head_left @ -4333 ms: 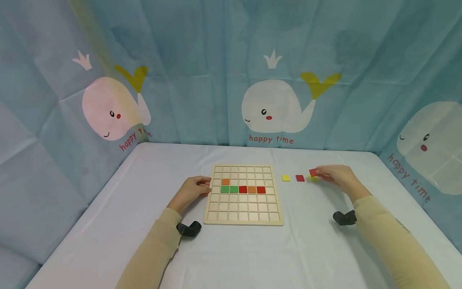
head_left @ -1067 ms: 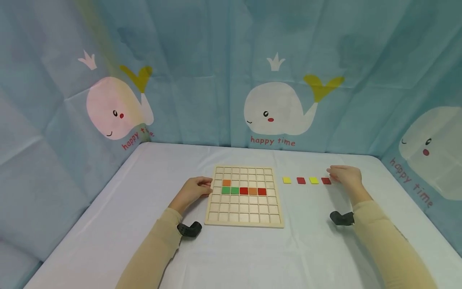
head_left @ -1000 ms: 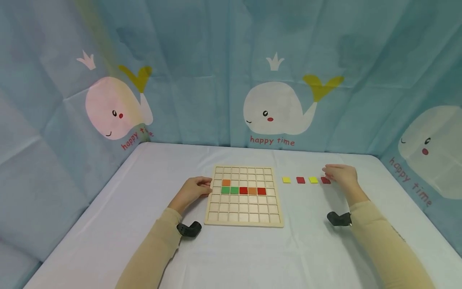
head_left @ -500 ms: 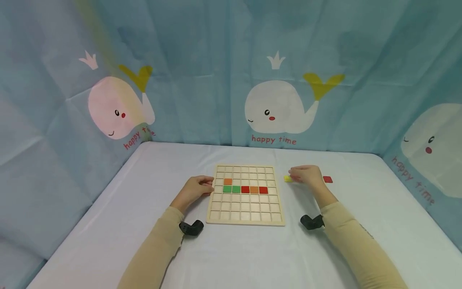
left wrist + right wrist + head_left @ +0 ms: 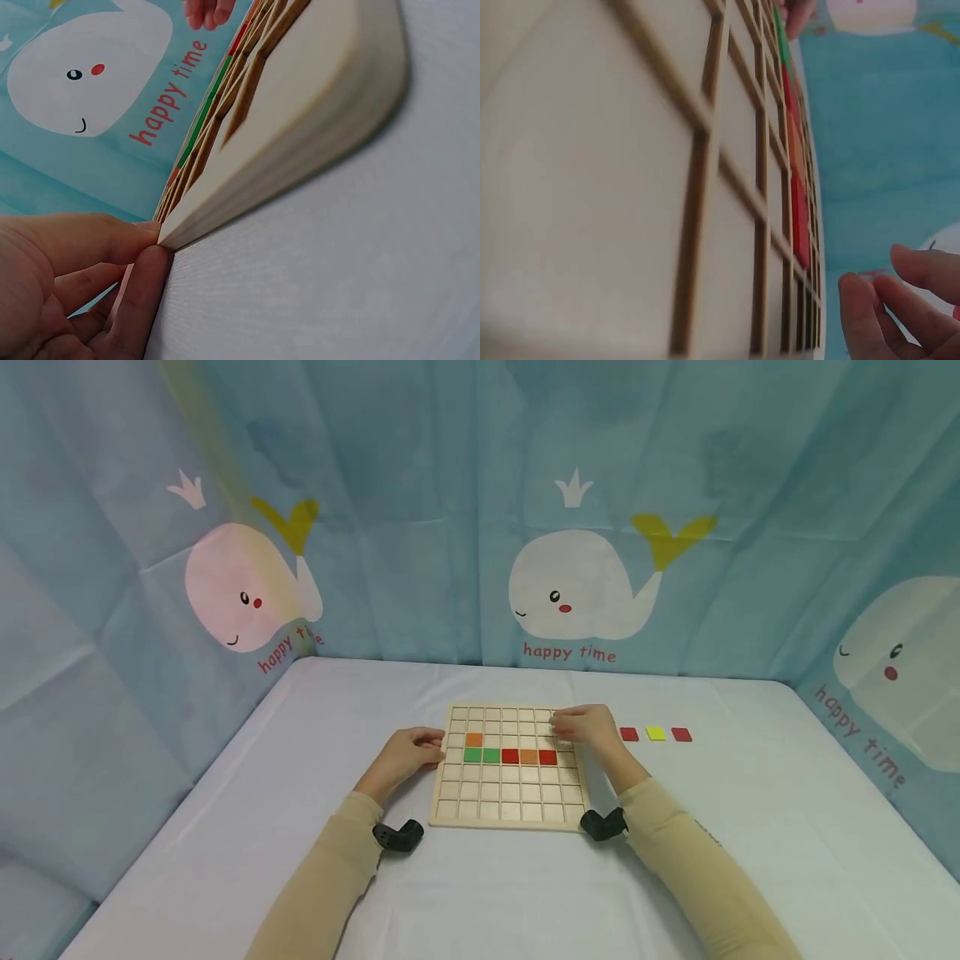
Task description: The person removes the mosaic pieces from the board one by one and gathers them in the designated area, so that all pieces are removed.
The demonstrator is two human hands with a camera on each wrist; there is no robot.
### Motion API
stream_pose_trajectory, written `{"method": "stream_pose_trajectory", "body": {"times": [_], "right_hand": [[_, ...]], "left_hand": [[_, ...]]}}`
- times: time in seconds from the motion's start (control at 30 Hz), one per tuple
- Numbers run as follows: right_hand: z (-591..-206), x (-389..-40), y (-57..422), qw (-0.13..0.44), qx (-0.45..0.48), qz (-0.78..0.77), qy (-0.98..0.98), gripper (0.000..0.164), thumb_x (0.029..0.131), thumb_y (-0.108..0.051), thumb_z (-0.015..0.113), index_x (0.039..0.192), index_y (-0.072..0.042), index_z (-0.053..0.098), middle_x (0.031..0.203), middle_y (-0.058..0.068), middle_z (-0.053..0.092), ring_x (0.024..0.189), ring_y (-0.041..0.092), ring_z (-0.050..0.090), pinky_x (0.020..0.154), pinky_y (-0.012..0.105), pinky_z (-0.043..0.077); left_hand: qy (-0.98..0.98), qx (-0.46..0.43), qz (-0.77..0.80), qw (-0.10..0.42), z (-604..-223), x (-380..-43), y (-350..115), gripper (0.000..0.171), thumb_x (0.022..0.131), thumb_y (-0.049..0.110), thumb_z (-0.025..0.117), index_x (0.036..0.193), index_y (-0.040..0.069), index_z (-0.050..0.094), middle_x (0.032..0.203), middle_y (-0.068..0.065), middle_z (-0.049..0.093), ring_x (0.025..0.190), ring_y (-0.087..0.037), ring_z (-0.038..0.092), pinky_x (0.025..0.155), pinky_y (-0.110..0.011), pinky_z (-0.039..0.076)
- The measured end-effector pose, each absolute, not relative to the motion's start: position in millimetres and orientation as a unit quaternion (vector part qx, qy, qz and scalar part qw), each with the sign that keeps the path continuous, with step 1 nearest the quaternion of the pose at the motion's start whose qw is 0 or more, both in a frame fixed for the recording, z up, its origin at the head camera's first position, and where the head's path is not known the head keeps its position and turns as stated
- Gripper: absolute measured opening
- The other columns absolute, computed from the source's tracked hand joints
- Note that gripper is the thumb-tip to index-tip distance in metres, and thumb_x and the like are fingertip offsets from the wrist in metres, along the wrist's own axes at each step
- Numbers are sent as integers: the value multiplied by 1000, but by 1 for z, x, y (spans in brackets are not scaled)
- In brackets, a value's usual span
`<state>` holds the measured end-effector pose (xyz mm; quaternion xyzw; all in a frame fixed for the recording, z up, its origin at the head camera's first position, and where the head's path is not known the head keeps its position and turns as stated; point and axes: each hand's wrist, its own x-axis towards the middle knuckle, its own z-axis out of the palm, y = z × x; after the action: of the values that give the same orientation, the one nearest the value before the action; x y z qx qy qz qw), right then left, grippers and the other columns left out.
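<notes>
A wooden grid board (image 5: 498,811) lies on the table. My left hand (image 5: 401,760) pinches its left edge between thumb and finger, plain in the left wrist view. Several square tiles sit in one grid row, among them two green tiles (image 5: 482,755) at the left and a red tile (image 5: 547,757) at the right end. A lone orange tile (image 5: 474,740) sits one row farther back. My right hand (image 5: 588,731) hovers over the board's right edge, fingers loosely bent. In the right wrist view a gap shows between its fingers (image 5: 861,311), with no tile between them.
Right of the board, a red tile (image 5: 629,734), a yellow tile (image 5: 656,733) and another red tile (image 5: 682,735) lie in a line on the white cloth (image 5: 510,893). A blue curtain with whales (image 5: 405,585) stands behind the table.
The right hand set a red tile down at the line's right end, let go, then swept left over the line to the board. The line's leftmost yellow tile no longer shows. The left hand stayed put.
</notes>
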<state>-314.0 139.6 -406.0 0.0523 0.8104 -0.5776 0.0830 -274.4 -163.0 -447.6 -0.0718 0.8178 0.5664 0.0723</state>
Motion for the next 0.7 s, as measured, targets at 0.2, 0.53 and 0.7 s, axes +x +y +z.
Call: {"method": "stream_pose_trajectory", "body": {"times": [0.2, 0.53, 0.7], "right_hand": [[-404, -310, 117, 94, 25, -593, 799, 31, 95, -12, 65, 118, 10, 68, 115, 24, 71, 89, 20, 75, 88, 34, 60], [-406, -314, 88, 122, 18, -600, 790, 28, 94, -9, 67, 114, 11, 69, 110, 24, 72, 85, 23, 76, 82, 32, 61], [-403, -315, 76, 131, 17, -594, 793, 26, 93, -9, 68, 110, 10, 70, 105, 25, 73, 82, 24, 75, 79, 33, 62]], "left_hand": [[818, -73, 566, 76, -449, -275, -162, 46, 89, 2, 69, 134, 2, 60, 112, -14, 64, 95, -17, 63, 81, -26, 59], [818, -73, 565, 78, -449, -275, -161, 46, 89, 3, 70, 134, 3, 61, 110, -13, 65, 95, -18, 63, 80, -26, 59], [823, -71, 559, 79, -449, -276, -163, 46, 90, 4, 69, 134, 3, 60, 113, -13, 64, 96, -18, 63, 80, -25, 59]]}}
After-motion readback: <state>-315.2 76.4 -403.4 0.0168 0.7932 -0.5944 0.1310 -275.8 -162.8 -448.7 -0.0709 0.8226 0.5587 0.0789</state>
